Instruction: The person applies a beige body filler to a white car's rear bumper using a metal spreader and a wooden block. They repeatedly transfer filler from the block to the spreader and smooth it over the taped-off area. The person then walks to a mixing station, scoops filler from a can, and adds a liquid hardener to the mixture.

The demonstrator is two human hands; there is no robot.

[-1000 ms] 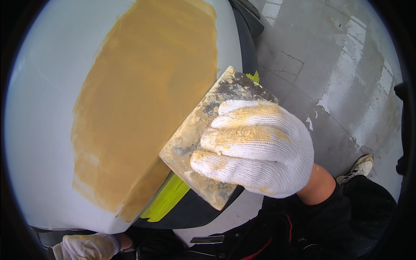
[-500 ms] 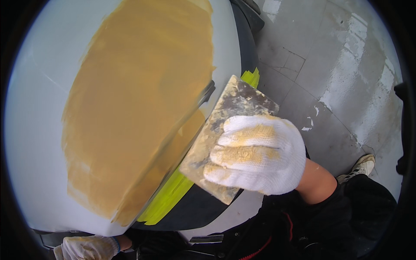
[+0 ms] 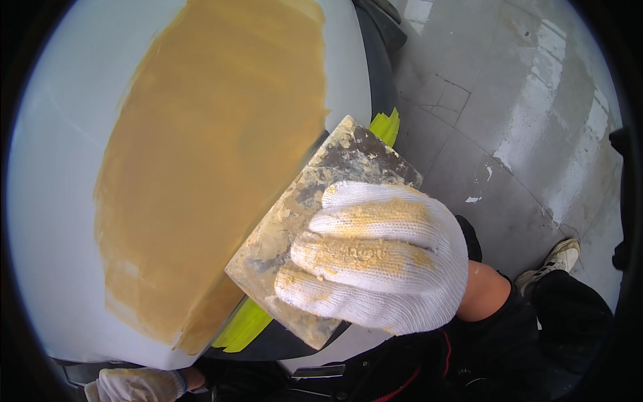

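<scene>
My right hand (image 3: pixel 382 258), in a white knitted glove smeared with tan paste, is closed around a putty spreader (image 3: pixel 288 221). The spreader is a flat rectangular plate, stained and crusted with dried filler. Its long far-left edge lies against or just over a crease in the pale car body panel (image 3: pixel 60 161). A large tan filler patch (image 3: pixel 214 154) covers the panel's middle and runs down to that crease. At the lower left, my left hand (image 3: pixel 134 385), gloved too, sits by the panel's bottom edge, its fingers partly out of sight.
Yellow-green masking tape (image 3: pixel 242 326) borders the panel's lower edge and shows again beyond the spreader. Dark trim (image 3: pixel 379 74) runs along the panel's right side. The grey tiled floor (image 3: pixel 489 127) has shiny reflections. A shoe (image 3: pixel 558 258) stands at the right.
My right hand has moved the spreader toward the lower left, so it now covers part of the crease and the filler's lower right edge. The left hand stays about where it was.
</scene>
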